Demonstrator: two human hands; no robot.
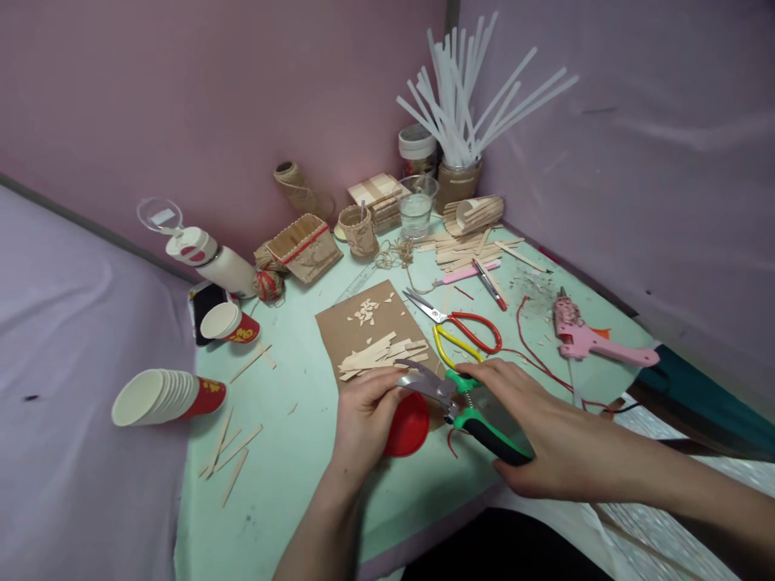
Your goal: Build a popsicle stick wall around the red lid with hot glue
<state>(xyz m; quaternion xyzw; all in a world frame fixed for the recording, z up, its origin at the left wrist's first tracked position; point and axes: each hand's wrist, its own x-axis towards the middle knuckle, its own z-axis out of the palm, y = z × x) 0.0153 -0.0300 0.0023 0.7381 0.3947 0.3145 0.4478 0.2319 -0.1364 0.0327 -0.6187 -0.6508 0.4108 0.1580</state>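
Note:
My right hand (514, 407) is wrapped round the green and black handles of pruning shears (469, 407), whose blades are spread and point left. Closed fingers of my left hand (366, 411) meet at the blade tips; whatever they pinch is too small to make out. Beneath the blades sits a red round lid or dish (408, 426). Just beyond, a brown cardboard sheet (339, 323) bears cut wooden strips (379, 353) and small wood chips (366, 311). Red-handled scissors (478, 329) lie open beyond the shears, beside a yellow-handled tool (451, 349).
Paper cups (175, 395) and a white bottle (227, 270) stand left. At the back are a small basket (308, 250), a water cup (416, 211) and a jar of white sticks (458, 181). A pink glue gun (596, 343) lies right, near red cord.

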